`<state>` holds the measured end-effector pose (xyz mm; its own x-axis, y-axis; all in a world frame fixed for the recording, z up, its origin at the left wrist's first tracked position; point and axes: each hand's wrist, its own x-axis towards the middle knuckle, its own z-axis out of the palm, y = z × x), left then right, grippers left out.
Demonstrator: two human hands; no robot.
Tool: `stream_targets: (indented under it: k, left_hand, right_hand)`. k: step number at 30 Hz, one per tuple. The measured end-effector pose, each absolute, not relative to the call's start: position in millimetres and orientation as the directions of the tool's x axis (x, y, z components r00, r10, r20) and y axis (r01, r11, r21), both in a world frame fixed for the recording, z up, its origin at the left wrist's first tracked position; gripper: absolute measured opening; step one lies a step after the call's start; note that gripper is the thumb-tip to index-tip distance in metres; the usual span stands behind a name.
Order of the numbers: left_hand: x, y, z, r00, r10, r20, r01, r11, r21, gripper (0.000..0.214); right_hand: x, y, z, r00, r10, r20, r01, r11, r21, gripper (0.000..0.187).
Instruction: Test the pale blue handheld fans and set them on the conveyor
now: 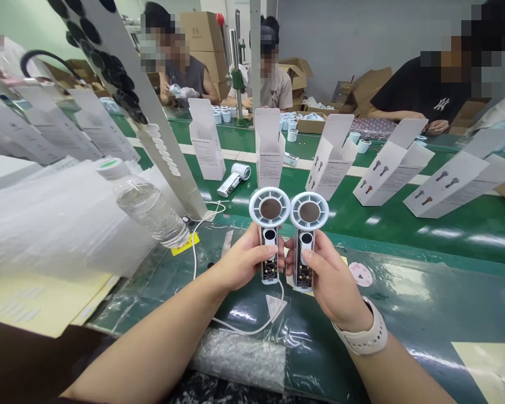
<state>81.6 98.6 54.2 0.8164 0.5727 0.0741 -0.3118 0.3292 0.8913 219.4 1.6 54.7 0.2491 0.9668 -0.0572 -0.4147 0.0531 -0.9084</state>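
Observation:
My left hand (pixel 252 255) is closed round a pale blue handheld fan (pixel 270 207), thumb across the front of its handle. A matching handheld fan (pixel 310 211) is gripped in my right hand (pixel 330 275), which has a white watch strap (pixel 362 334) at the wrist. The two fans stand upright side by side, their round heads almost touching. Circuit boards show in both handles below a dark oval part. A white cable (pixel 252 332) loops on the table beneath the left fan; whether it is plugged in I cannot tell. Beyond lies another handheld fan (pixel 234 179) on the green belt.
Open white boxes (pixel 269 148) stand in a row along the belt (pixel 340 216). At left, a water bottle (pixel 151 205) leans beside white plastic bags (pixel 67 219) and a slanted metal post (pixel 168 146). Several people work across the belt.

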Motion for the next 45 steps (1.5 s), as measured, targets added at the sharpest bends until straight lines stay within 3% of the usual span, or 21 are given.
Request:
stream_targets:
  k: [6,13,16,19,24,28,34,39,45]
  left_hand:
    - [82.9,97.7,58.6,0.85,0.506,0.145,-0.329,0.295,0.897,0.028]
    - [78.8,104.5,48.2,0.708,0.704,0.06,-0.222,0.142,0.965,0.042]
    - [78.7,104.9,47.1,0.661,0.751,0.006,-0.211,0.178,0.961,0.043]
    - [77.9,104.3,46.1,0.701,0.713,-0.009,-0.24,0.248,0.939,0.035]
    - [72.0,101.3,46.9,0.794,0.595,0.125,-0.334,0.255,0.907,0.038]
    - [67.6,97.1,53.7,0.808,0.554,0.2,-0.388,0.246,0.888,0.039]
    - [69.2,96.2,60.3,0.792,0.594,0.142,-0.381,0.299,0.875,0.05]
    - [72.3,98.5,55.3,0.845,0.536,-0.007,-0.286,0.463,0.839,0.049]
    - [76.5,98.4,49.7,0.823,0.568,0.011,-0.311,0.435,0.845,0.053]
  right_hand:
    - [219.9,2.6,54.1,0.269,0.963,-0.03,-0.398,0.083,-0.914,0.023]
    - [223.9,4.8,53.1,0.318,0.945,-0.084,-0.466,0.079,-0.881,0.021]
    - [230.6,6.9,53.0,0.215,0.97,-0.113,-0.564,0.028,-0.825,0.032]
    - [233.9,8.0,55.3,0.173,0.974,-0.144,-0.614,-0.008,-0.789,0.042]
    - [227.7,2.3,63.6,0.133,0.985,-0.105,-0.693,0.017,-0.72,0.036]
    - [226.2,-4.0,67.1,0.194,0.979,-0.063,-0.642,0.078,-0.763,0.031]
    - [230.1,1.3,60.5,0.333,0.94,-0.071,-0.563,0.138,-0.815,0.026]
    - [230.8,4.4,59.1,0.332,0.926,-0.181,-0.641,0.081,-0.764,0.025]
    - [229.0,4.2,62.2,0.31,0.928,-0.205,-0.66,0.055,-0.749,0.026]
